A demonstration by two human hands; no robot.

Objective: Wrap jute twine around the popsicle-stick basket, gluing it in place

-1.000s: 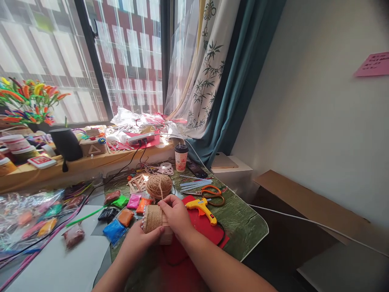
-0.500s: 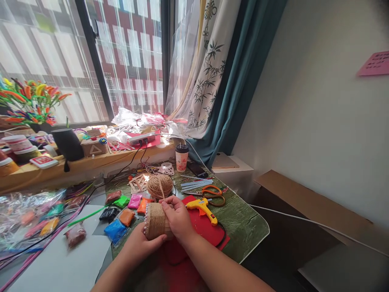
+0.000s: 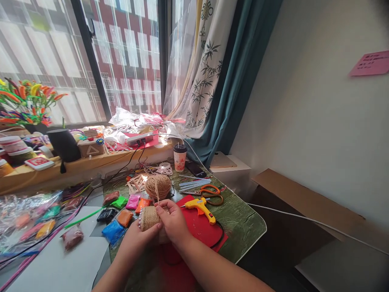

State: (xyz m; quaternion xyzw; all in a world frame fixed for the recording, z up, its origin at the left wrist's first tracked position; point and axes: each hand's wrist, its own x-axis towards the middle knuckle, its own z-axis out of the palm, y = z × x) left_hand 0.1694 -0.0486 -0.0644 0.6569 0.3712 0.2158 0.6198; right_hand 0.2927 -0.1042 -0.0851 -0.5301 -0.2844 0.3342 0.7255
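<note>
On the left, bright packets (image 3: 114, 231) lie on the bench (image 3: 246, 227). My left hand (image 3: 139, 238) grips a twine-wrapped cylinder (image 3: 150, 219), held over the bench; behind it sits a ball of twine (image 3: 164, 186). My right hand (image 3: 174, 222) pinches a strand (image 3: 157, 195) running to that ball. Farther right lies a yellow glue gun (image 3: 201, 208).

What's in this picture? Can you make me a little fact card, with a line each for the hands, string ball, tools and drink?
Left hand: holding a twine-wrapped piece with pale beads along one edge
Right hand: pinching the twine strand
String ball: brown, just beyond the hands
Tools: yellow glue gun, partly on a red sheet; scissors with orange handles
Drink: dark-lidded cup beside a phone
</note>
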